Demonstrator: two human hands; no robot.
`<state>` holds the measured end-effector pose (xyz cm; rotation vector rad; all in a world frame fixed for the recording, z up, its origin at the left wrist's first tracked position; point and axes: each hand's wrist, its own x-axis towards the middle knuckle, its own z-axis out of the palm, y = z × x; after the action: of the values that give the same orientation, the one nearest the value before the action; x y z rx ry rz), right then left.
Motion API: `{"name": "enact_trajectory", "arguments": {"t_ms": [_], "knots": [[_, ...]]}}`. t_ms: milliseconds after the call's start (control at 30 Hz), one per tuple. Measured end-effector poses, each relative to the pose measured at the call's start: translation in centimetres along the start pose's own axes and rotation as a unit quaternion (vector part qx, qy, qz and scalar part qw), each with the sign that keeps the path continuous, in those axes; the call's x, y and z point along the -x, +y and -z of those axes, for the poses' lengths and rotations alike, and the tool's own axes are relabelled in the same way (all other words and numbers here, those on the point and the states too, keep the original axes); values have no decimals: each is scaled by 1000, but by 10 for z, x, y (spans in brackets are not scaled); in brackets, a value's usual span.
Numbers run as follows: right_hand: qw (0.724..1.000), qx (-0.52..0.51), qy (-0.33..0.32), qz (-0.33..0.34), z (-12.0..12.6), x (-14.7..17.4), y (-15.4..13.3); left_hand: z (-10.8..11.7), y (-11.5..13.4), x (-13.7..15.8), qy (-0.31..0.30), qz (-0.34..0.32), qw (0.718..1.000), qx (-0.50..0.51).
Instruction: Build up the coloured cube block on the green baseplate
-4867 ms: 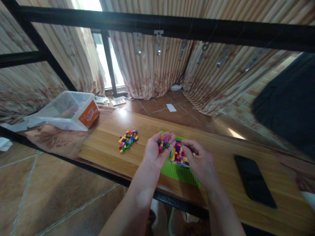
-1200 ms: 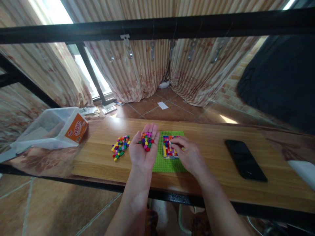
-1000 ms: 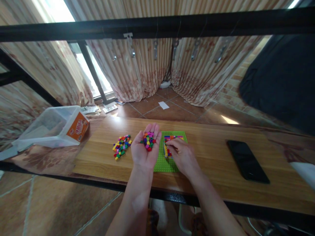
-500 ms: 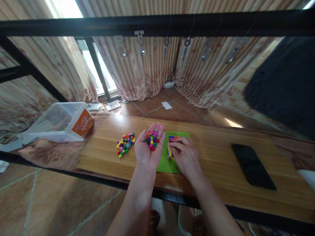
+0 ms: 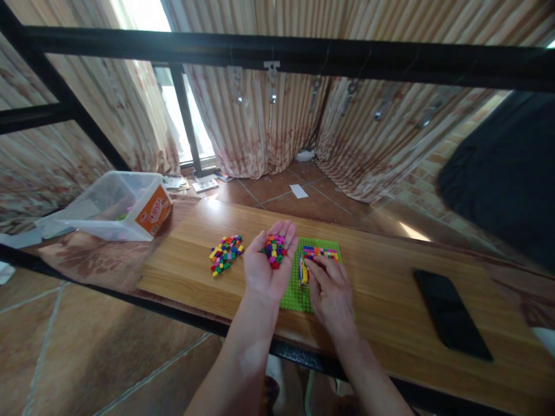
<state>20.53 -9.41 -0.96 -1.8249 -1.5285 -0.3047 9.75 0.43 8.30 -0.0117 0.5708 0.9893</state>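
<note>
A heap of small multicoloured toy building bricks [image 5: 276, 251] lies in the cupped palm of my left hand [image 5: 269, 271], which faces up with its fingers lightly curled. To its right, a low structure of stacked bricks [image 5: 304, 276] stands on a green studded baseplate [image 5: 298, 299], with walls along its left and far sides. My right hand [image 5: 335, 292] is over this structure, thumb and forefinger pinched together at the left wall's top near the corner. Whatever is between those fingertips is hidden. The right hand covers part of the structure and plate.
A loose pile of bricks [image 5: 226, 254] lies left of my left hand on the wooden tabletop [image 5: 182, 277]. A black phone [image 5: 453, 315] rests at the right. Beyond the left end is a clear plastic bin [image 5: 108, 225] with an orange label. A black metal bar [image 5: 299, 55] crosses ahead.
The view has shifted and tilted slightly. My right hand has drawn back a little from the structure's far wall, showing more of it. My left hand still cups the bricks.
</note>
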Motion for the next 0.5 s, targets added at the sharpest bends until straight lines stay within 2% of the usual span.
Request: {"name": "enact_trajectory", "arguments": {"t_ms": [233, 500], "knots": [[999, 24, 32, 35, -5, 3, 1, 1, 0, 0, -6, 8, 1000, 11], [999, 23, 26, 21, -7, 6, 0, 1, 0, 0, -13, 12, 1000, 18]]}}
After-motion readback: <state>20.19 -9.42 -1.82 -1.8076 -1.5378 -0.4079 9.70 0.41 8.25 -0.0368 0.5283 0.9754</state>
